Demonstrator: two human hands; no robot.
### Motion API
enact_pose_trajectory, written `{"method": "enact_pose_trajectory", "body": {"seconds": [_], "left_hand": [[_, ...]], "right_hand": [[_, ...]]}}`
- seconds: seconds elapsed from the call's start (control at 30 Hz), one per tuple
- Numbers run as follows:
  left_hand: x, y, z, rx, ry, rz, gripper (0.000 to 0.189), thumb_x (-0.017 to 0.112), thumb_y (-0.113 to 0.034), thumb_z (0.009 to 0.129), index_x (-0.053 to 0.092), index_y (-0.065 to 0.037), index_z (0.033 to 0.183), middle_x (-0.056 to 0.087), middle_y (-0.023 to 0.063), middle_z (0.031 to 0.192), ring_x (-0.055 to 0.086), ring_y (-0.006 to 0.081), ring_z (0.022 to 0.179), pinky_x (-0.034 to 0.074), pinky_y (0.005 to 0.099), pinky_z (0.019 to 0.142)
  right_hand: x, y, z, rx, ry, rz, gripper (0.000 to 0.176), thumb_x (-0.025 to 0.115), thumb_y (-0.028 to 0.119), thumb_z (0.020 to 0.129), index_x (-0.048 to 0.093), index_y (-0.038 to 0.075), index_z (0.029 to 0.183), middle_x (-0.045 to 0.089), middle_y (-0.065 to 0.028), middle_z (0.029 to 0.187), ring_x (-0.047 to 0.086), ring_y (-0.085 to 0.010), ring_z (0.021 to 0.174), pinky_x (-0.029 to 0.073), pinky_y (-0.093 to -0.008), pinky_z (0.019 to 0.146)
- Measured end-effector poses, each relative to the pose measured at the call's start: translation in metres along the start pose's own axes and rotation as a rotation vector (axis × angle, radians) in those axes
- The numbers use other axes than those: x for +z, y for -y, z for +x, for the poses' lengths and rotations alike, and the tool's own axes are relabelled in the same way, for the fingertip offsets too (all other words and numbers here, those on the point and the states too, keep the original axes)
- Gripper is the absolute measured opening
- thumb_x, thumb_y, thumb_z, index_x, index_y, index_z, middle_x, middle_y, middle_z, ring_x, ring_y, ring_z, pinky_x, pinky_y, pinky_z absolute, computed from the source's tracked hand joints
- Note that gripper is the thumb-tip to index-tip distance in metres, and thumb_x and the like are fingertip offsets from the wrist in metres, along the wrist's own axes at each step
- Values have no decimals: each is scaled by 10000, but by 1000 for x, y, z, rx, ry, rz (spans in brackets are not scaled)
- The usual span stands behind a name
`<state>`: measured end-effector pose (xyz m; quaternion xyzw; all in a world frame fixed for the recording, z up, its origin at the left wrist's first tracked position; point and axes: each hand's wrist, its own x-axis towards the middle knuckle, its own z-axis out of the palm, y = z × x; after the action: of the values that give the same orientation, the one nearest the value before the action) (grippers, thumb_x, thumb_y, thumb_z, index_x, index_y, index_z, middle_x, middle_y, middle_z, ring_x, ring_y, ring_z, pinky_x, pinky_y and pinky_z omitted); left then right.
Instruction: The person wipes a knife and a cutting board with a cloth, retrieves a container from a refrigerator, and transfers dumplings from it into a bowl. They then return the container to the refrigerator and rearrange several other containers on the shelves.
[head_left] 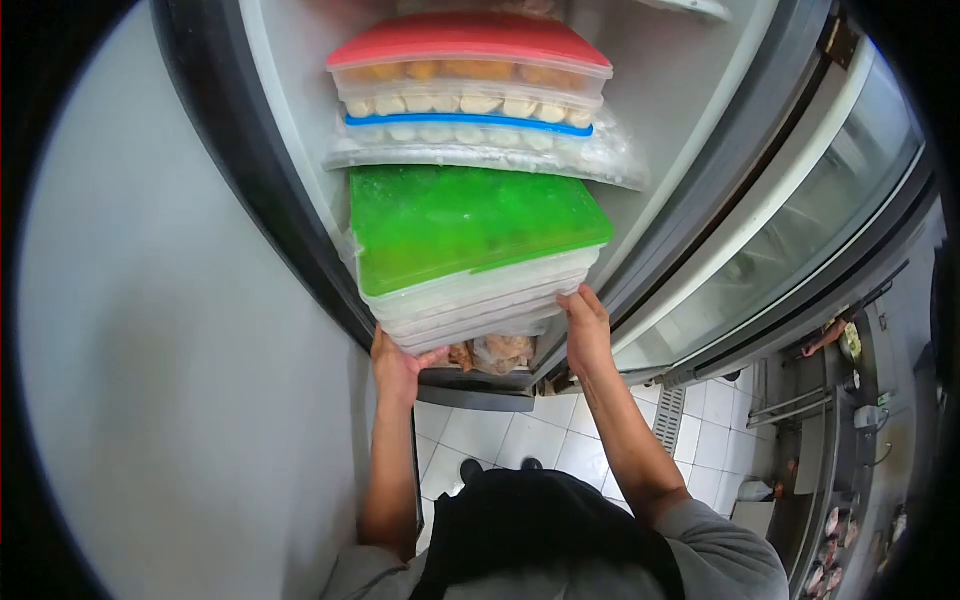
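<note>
A stack of white plastic food containers (480,310), topped with a frosty green lid (475,225), tilts toward me at the front of an upright freezer. My left hand (397,372) grips the stack's lower left corner, thumb along the front edge. On the right side, my right hand (585,325) closes around the edge of the lower containers. Parts of the fingers of both hands are hidden under or behind the stack. Just behind and above sits another pile of clear containers with a red lid (470,40) and a blue-edged lid (468,124), pale round pieces inside.
Bagged food (503,352) lies low in the freezer below the stack. The freezer door (220,330) stands open at left; a glass-fronted door (770,240) is at right. White floor tiles (500,437) show below. Far right, another person's hand (825,338) reaches over a counter.
</note>
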<state>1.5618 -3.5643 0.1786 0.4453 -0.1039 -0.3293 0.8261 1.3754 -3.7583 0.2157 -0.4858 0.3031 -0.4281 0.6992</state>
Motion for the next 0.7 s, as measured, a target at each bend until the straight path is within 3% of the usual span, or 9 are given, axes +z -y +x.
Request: {"method": "enact_pose_trajectory", "body": {"seconds": [0.23,0.3,0.37,0.43,0.5,0.57,0.63,0.67,0.7], "left_hand": [[-15,2,5,-4,111,33,521,276,-414,1073,302,-63,1456,458,196,1438,567,400,1214,588,548,852],[-16,3,8,-89,142,-1,668,222,-552,1044,185,-93,1528,313,201,1536,447,408,1335,524,611,936],[-9,-4,1,-115,186,-82,744,203,-623,1012,126,-112,1547,242,190,1567,377,405,1379,487,632,969],[1,-8,-3,-136,236,-166,820,184,-694,981,68,-131,1566,172,180,1598,306,402,1424,450,652,1001],[11,-6,-3,-25,259,-258,932,233,-786,910,60,-153,1571,128,146,1621,224,395,1459,342,696,1065],[0,12,5,23,301,-321,956,280,-791,898,46,-153,1570,99,134,1626,197,396,1466,314,701,1078],[-4,19,4,50,347,-378,984,326,-796,885,32,-153,1569,69,123,1632,171,396,1472,287,705,1092],[-1,18,2,25,292,-323,1000,429,-754,875,31,-154,1568,74,122,1629,165,400,1471,273,711,1098],[2,17,0,-1,235,-265,1027,532,-712,865,30,-154,1566,78,121,1625,159,404,1470,259,717,1103]], "right_hand": [[16,14,-15,10,-20,52,319,590,61,826,584,-42,1129,621,-50,1096,526,-145,1035,358,-275,981],[13,13,-18,19,-8,30,320,589,62,826,587,-41,1129,625,-50,1091,528,-143,1028,360,-278,982],[15,14,-24,17,26,16,423,571,68,836,566,-49,1243,634,-87,1165,550,-167,1075,380,-287,997],[10,1,-20,28,37,20,438,568,68,839,555,-55,1259,636,-91,1168,556,-166,1069,389,-285,990],[8,-5,-20,27,47,22,453,565,69,842,544,-62,1275,637,-95,1171,562,-165,1062,399,-282,984],[9,-8,-23,6,56,-9,361,547,19,851,598,-13,1207,654,-53,1146,579,-124,1049,406,-263,955],[-1,-11,-22,-1,65,-102,380,542,0,846,595,2,1223,649,-50,1146,582,-121,1021,418,-261,935],[-11,-15,-18,-4,78,-197,403,537,-19,842,592,18,1239,644,-47,1146,584,-118,992,430,-258,915],[-32,-45,-1,-195,36,-442,370,551,9,879,585,47,1245,631,-52,1172,577,-110,953,447,-278,883]]}}
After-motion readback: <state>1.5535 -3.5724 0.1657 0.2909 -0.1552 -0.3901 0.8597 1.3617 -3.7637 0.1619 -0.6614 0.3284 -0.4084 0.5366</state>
